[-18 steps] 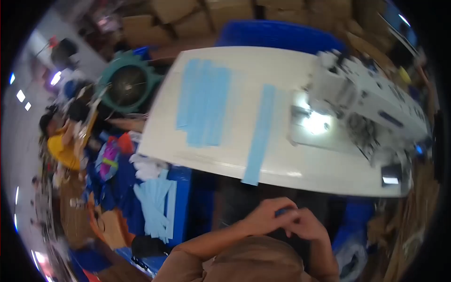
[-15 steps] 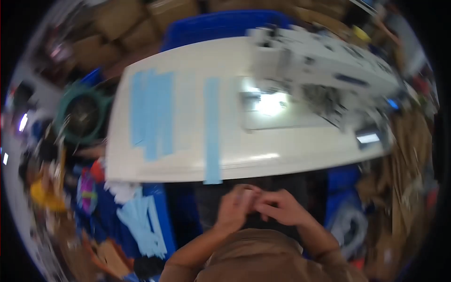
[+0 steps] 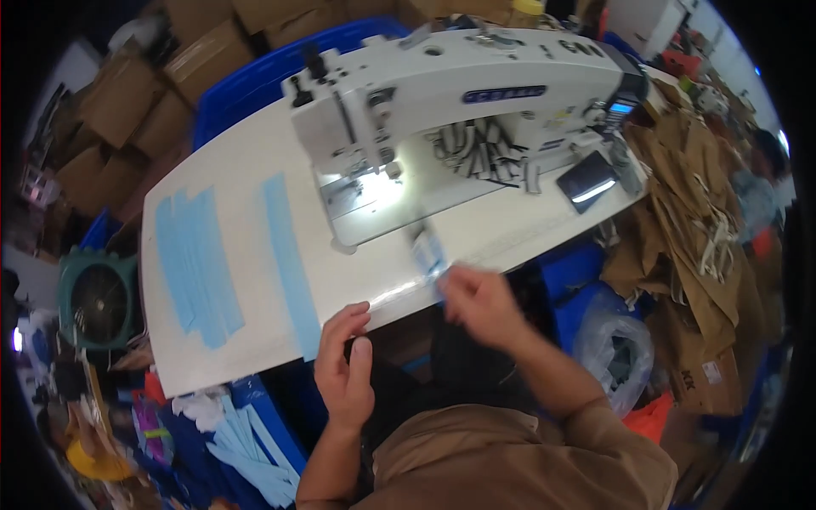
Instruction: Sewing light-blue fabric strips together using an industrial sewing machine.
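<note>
1. Pinching a small light-blue fabric piece (image 3: 429, 255) just right of the frame's centre, the right hand (image 3: 480, 299) has its fingers closed on the piece's near end; the picture is blurred there, so how firm the pinch is cannot be told.
2. At lower centre, the left hand (image 3: 344, 370) lies loosely curled at the near edge of the white table (image 3: 255, 340), grasping nothing, its fingertips just beside the near end of a long blue strip (image 3: 289, 263).
3. The held piece lies on the table edge in front of the bed of the white sewing machine (image 3: 459, 102), which fills the upper centre, its work light glowing on the plate (image 3: 365, 200).
4. To feed the piece well, I judge it should be laid flat and square to the plate, with the left hand brought up to steady it from the other side.
5. A risk I see: a one-handed pinch may let thin fabric twist or fold.
6. Farther left, a sheaf of blue strips (image 3: 195, 263) lies on the table, well apart from both hands.
7. At the right of the frame, a dark phone (image 3: 586, 180) rests on the table near a heap of brown paper bags (image 3: 688, 212).
8. At far left stands a green fan (image 3: 98, 297), and cardboard boxes (image 3: 170, 59) fill the upper left.
</note>
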### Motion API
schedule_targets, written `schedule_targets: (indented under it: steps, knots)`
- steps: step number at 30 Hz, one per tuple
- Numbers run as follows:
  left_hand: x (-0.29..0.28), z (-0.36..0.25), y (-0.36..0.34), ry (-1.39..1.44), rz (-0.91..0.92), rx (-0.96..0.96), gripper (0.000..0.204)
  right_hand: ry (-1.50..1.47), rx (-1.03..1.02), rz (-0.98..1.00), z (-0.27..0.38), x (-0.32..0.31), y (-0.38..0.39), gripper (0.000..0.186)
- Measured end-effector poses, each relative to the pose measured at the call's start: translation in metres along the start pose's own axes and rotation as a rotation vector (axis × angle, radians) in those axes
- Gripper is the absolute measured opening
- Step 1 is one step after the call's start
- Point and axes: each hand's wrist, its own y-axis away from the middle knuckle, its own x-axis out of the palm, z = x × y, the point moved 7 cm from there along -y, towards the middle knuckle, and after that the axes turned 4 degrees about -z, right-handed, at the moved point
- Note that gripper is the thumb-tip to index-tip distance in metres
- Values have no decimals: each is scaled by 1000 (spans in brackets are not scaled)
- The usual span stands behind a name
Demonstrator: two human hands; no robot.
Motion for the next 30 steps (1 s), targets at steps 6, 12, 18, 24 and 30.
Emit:
schedule_targets:
  steps: [6,12,18,24,30]
  knots:
    - [-50,8,-49,-477,-30,161,16,541,-147,-217,15,-57,-90,29]
    - [-95,58,-131,-852,-98,155,29,378,-253,-443,9,-54,-81,25]
    - [-73,88,-201,-1028,-177,188,33,548,-593,-391,38,-37,-65,25]
    - [-72,104,-194,-701,-209,173,23,854,-739,-228,27,-12,-76,45]
    - [-76,112,-165,-155,-313,-113,11,764,-834,-307,32,-13,-74,37]
